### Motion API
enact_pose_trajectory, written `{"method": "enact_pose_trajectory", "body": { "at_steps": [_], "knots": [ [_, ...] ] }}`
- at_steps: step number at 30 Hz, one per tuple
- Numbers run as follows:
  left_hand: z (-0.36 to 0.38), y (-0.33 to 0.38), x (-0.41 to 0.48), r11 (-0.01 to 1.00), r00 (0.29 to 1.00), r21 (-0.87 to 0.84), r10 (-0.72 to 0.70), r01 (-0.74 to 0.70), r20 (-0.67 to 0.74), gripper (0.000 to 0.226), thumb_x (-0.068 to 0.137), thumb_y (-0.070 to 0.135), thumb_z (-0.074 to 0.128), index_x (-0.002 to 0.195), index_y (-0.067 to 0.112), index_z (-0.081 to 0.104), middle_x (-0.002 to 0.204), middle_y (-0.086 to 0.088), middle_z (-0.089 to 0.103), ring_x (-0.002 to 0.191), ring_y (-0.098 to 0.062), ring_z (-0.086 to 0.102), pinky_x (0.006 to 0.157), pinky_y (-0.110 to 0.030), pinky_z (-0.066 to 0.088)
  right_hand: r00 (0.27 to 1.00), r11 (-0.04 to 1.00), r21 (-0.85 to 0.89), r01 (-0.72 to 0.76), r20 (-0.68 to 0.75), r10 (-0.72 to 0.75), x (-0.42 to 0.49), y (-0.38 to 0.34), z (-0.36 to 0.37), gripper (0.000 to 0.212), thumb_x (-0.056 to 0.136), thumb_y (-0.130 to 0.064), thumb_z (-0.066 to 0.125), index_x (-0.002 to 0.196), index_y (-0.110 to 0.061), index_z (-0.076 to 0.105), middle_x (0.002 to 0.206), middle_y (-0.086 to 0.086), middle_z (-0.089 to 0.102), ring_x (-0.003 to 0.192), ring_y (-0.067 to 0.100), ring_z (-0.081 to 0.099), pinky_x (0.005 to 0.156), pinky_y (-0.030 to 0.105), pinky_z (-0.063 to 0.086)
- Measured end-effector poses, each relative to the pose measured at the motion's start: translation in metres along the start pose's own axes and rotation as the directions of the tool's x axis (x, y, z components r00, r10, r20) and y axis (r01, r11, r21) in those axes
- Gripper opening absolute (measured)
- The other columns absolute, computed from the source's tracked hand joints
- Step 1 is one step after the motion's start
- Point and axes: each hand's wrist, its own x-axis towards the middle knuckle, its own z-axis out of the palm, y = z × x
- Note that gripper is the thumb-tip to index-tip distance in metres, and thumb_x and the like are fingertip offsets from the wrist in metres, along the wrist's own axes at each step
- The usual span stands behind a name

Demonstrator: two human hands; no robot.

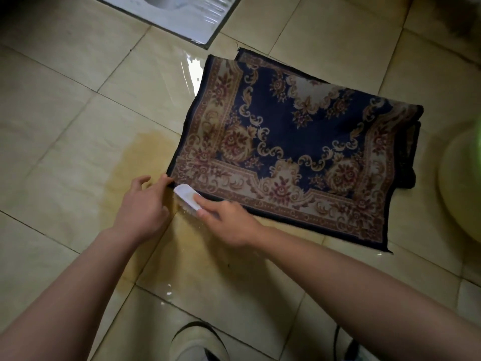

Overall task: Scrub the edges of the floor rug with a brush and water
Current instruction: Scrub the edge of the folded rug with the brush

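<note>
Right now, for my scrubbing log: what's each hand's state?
Left hand: open, fingers touching the rug corner.
Right hand: closed around the white brush, at the rug's near edge.

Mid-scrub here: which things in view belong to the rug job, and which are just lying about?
In the job: rug, brush in the right hand, left hand touching the rug's corner, brownish water on the tiles.
Lying about: squat toilet, green basin, shoe.
</note>
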Motion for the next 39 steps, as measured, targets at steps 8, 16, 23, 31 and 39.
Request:
{"method": "enact_pose_trajectory", "body": {
  "at_steps": [8,16,23,31,39],
  "knots": [
    [0.005,0.0,-0.003,0.993,0.999,-0.118,-0.015,0.011,-0.031,0.081,0.08,0.002,0.045,0.151,0.014,0.007,0.143,-0.012,0.045,0.138,-0.027,0.018,0.105,-0.043,0.036,0.984,0.992,-0.1,-0.078,-0.169,0.06,0.022,0.0,-0.013,0.048,0.103,-0.041,0.025,0.15,-0.032,0.023,0.098,0.014,0.065,0.083,0.027,0.065,0.071,0.045,0.057],
    [-0.002,-0.015,0.002,0.966,0.995,-0.238,-0.089,0.096,0.04,0.089,0.08,-0.006,0.043,0.151,0.028,0.001,0.151,-0.005,0.035,0.142,-0.025,0.015,0.111,-0.044,0.029,0.923,0.987,0.132,-0.089,-0.362,0.131,0.037,-0.002,-0.035,0.048,0.103,-0.04,0.029,0.15,-0.03,0.027,0.096,0.01,0.063,0.077,0.023,0.059,0.067,0.041,0.053],
    [-0.019,0.008,0.0,0.975,0.984,-0.139,-0.162,0.171,0.073,0.083,0.085,0.002,0.046,0.152,0.024,0.004,0.149,-0.021,0.028,0.141,-0.029,0.022,0.106,-0.041,0.035,0.995,0.996,0.025,0.082,0.062,-0.083,0.027,-0.011,-0.028,0.056,0.097,-0.038,0.05,0.149,-0.038,0.027,0.147,0.006,0.042,0.121,0.027,0.051,0.096,0.033,0.041],
    [-0.057,0.105,0.02,0.993,0.99,0.042,0.11,-0.113,0.087,0.07,0.088,0.015,0.048,0.151,0.018,0.017,0.146,-0.008,0.04,0.134,-0.03,0.025,0.104,-0.04,0.038,0.967,0.964,0.259,-0.061,-0.226,0.121,-0.024,0.037,-0.123,0.058,0.098,-0.016,0.045,0.15,-0.036,0.026,0.121,0.001,0.058,0.068,0.021,0.058,0.055,0.027,0.04],
    [-0.073,0.299,0.044,0.826,0.841,0.166,0.512,-0.538,0.177,0.056,0.095,0.019,0.043,0.149,0.019,0.025,0.153,-0.003,0.027,0.137,-0.026,0.022,0.108,-0.039,0.032,0.605,0.91,0.413,0.045,-0.735,0.304,-0.142,0.139,-0.249,0.054,0.094,-0.012,0.054,0.143,-0.031,0.042,0.12,-0.012,0.057,0.09,0.014,0.064,0.065,0.018,0.042]
  ]
}}
